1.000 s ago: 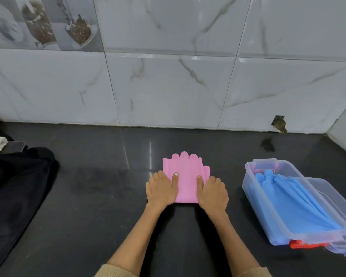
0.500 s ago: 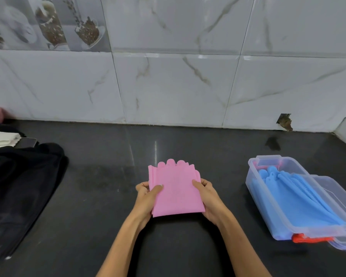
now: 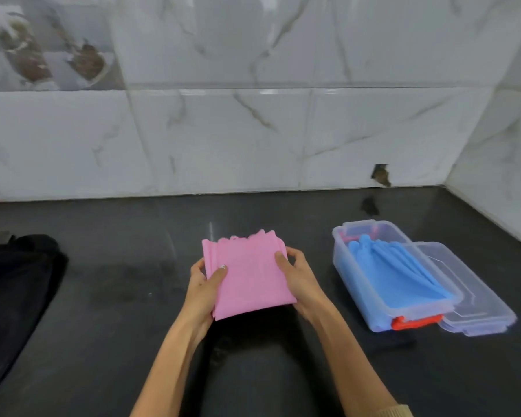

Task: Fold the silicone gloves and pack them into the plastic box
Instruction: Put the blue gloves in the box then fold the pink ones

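Observation:
A folded pink silicone glove (image 3: 248, 273) is held above the black counter, fingertips pointing away from me. My left hand (image 3: 203, 288) grips its left edge with the thumb on top. My right hand (image 3: 298, 276) grips its right edge the same way. To the right stands the clear plastic box (image 3: 340, 236) with a blue glove (image 3: 394, 270) lying in it and a bit of pink at its far end. An orange-red latch (image 3: 415, 322) shows at the box's near end.
The box's clear lid (image 3: 469, 296) lies against the box's right side. A black cloth (image 3: 15, 296) covers the counter's left part. White marble tiles (image 3: 223, 139) rise behind, and a side wall closes the far right corner.
The pink glove lay flat under both hands a second ago. Both hands have since taken its side edges and lifted it off the counter, a little toward me.

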The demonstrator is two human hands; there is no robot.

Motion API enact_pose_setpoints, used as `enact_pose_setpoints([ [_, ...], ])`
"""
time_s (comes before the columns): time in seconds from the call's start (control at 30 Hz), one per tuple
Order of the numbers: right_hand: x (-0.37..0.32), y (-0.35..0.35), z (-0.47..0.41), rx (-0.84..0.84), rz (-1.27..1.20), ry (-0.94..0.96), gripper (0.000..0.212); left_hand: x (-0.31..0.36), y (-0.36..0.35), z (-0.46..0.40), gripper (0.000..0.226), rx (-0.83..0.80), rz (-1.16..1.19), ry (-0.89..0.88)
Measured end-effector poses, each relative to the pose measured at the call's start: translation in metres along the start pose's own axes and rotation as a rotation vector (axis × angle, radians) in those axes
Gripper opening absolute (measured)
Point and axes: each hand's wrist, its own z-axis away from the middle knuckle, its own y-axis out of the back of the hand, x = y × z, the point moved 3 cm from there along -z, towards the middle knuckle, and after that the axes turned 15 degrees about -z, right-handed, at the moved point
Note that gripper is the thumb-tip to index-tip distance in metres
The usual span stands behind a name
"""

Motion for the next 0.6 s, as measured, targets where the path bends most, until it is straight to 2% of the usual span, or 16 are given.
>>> enact_pose_setpoints([
  [0.17,-0.077,0.048,0.019,0.095,0.095,0.222,0.026,0.054,-0.064,0.013,0.040,-0.158,0.031,-0.126],
  [0.3,-0.132,0.114,0.033,0.216,0.173,0.345,0.018,0.076,-0.143,0.022,0.052,-0.285,0.057,-0.192],
  [0.43,-0.164,0.174,0.033,0.274,0.476,0.230,0.023,0.072,-0.204,0.033,0.067,-0.379,-0.068,-0.218],
  [0.6,-0.152,0.195,0.020,0.289,0.836,0.163,0.019,0.058,-0.229,0.040,0.092,-0.382,-0.477,-0.326],
])
